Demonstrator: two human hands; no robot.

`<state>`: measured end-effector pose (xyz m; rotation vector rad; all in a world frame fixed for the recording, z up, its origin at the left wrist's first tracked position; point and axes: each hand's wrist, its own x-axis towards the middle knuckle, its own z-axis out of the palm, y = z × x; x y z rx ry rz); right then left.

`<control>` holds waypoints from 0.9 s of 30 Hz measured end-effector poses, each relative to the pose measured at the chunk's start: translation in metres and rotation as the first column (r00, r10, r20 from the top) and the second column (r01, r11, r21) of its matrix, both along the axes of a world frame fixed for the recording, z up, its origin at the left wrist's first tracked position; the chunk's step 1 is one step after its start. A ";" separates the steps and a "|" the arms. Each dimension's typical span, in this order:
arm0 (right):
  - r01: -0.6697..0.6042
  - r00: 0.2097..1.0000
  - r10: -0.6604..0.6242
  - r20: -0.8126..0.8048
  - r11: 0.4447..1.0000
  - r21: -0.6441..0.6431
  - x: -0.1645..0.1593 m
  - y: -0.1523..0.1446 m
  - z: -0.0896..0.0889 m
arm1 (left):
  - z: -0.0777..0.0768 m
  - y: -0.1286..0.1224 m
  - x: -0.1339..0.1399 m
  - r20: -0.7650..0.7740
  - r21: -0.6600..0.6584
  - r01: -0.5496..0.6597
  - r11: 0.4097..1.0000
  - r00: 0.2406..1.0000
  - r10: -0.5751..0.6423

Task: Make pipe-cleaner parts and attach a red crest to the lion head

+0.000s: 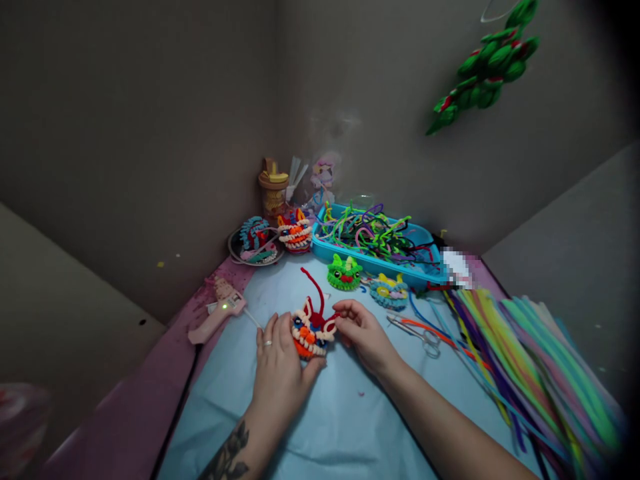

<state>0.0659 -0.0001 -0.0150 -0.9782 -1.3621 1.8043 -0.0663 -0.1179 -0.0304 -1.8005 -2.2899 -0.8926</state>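
A small animal head of pipe cleaners [307,339], orange, cream and blue with beady eyes and pointed cream ears, rests low over the blue table cover. My left hand [280,360], a ring on one finger, is closed around its left side and underside. A dark red pipe cleaner [314,283] sticks up from its top, and more red runs toward the right ear. There, the thumb and fingertips of my right hand [367,337] pinch a red pipe cleaner end; the fingers partly hide it. Just behind sit a green pipe-cleaner head [344,273] and a blue-and-yellow one [389,292].
A pink glue gun [220,317] lies at left with its light on. Scissors [424,339] and many loose pipe cleaners [540,360] lie at right. At the back are a blue basket [380,262] of pipe cleaners, another orange head [295,232], and a round tray [235,252].
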 end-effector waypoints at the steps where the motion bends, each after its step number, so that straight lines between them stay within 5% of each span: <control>1: 0.006 1.000 -0.006 -0.007 1.000 0.006 0.000 0.000 0.000 | 0.002 -0.001 0.000 0.006 0.006 0.015 1.000 1.000 -0.015; 7: 0.054 0.998 -0.056 0.011 0.988 0.145 -0.001 0.001 0.002 | 0.014 -0.004 0.000 0.005 0.178 0.121 0.977 0.992 -0.124; 13: 0.027 0.994 -0.053 0.097 0.968 0.251 0.000 0.002 0.002 | 0.015 -0.001 0.001 -0.011 0.137 0.153 0.979 0.988 -0.153; 27: -0.003 0.992 -0.031 0.120 0.962 0.274 0.010 -0.002 0.010 | 0.003 0.003 0.000 0.004 0.131 0.116 0.985 0.993 -0.117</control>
